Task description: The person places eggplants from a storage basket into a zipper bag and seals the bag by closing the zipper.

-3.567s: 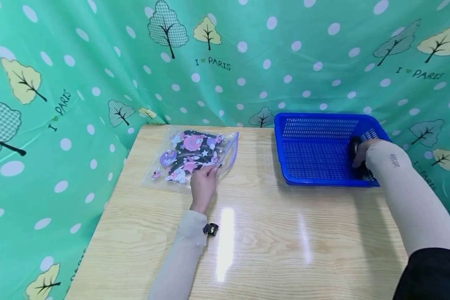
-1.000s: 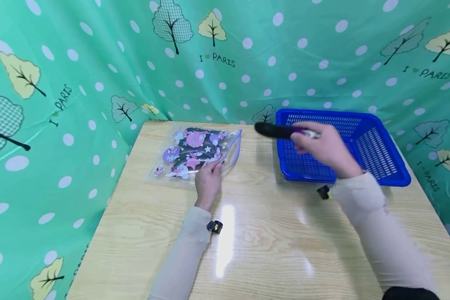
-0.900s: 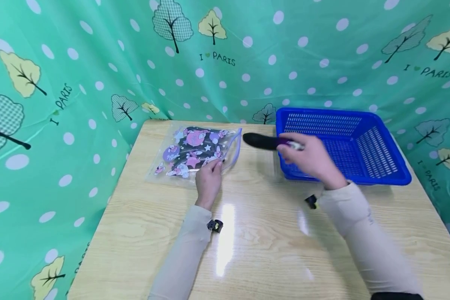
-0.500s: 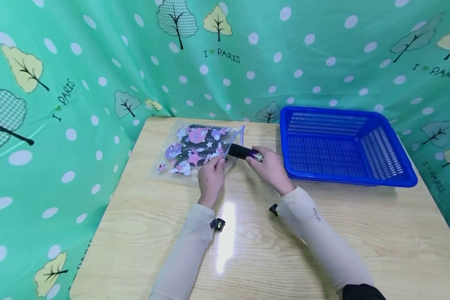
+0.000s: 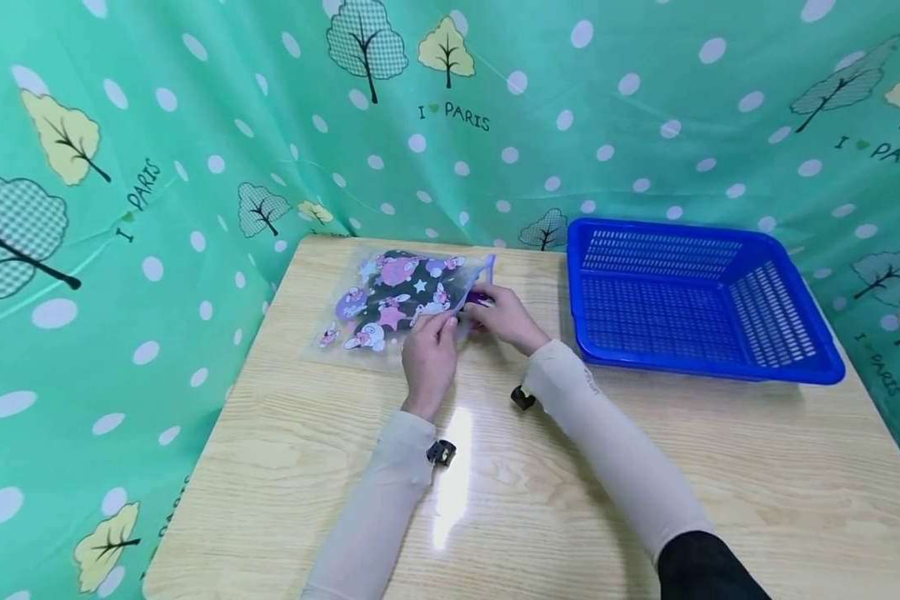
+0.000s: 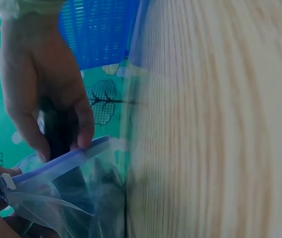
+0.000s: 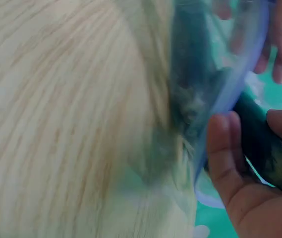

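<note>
A clear zip bag (image 5: 390, 316) printed with pink and purple cartoon characters lies on the table, dark contents showing through it. My left hand (image 5: 429, 357) pinches the near edge of its mouth, beside the white slider (image 6: 8, 181) on the purple zip strip. My right hand (image 5: 508, 322) holds a long, dark eggplant (image 7: 262, 141) at the mouth. In the left wrist view, the eggplant (image 6: 60, 130) points down past the zip strip, its far end inside the bag. Other dark shapes (image 7: 193, 54) are blurred behind the plastic in the right wrist view.
A blue slotted plastic basket (image 5: 705, 371) stands at the back right of the wooden table (image 5: 570, 517). Green polka-dot cloth (image 5: 630, 125) with tree prints hangs behind and to the left.
My right hand has lifted the eggplant out of the basket, carried it left and moved its far end into the bag's mouth. The left hand keeps pinching the bag's edge.
</note>
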A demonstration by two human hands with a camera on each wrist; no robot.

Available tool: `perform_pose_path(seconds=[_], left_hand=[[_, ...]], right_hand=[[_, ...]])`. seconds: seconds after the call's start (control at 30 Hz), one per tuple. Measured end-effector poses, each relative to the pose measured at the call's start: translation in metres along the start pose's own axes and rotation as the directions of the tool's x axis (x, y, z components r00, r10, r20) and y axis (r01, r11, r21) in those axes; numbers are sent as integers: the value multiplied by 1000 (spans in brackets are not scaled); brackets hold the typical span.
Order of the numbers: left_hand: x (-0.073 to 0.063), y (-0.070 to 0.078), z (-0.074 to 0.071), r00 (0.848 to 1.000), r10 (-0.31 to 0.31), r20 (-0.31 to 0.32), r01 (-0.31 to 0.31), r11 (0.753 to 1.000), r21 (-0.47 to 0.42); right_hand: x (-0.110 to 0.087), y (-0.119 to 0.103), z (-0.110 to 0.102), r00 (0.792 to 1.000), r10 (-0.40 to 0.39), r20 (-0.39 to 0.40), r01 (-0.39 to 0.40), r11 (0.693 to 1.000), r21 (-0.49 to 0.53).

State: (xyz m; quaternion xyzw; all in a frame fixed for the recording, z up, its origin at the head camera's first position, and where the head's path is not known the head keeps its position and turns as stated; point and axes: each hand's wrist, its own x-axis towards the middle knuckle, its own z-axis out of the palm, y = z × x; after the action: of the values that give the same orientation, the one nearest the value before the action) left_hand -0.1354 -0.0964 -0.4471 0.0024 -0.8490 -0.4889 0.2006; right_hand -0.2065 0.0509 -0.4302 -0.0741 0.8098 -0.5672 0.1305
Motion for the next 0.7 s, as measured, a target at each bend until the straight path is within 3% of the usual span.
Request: perform_pose_path(seconds=[0.23,0.43,0.7], left_hand=[[0,-1,3,1000,21,-11,-21,1000,-10],[-1,-2,4,1000,21,-6,-21,1000,18],[-3,-3,7,1000,-12,9,12,1000,28]], right_hand=[[17,-3,8,994,-106,21,108,966,-235],[25,0,11,990,-131,49,139,944,-298],[27,14,18,994,-88,66,106,929,-354]])
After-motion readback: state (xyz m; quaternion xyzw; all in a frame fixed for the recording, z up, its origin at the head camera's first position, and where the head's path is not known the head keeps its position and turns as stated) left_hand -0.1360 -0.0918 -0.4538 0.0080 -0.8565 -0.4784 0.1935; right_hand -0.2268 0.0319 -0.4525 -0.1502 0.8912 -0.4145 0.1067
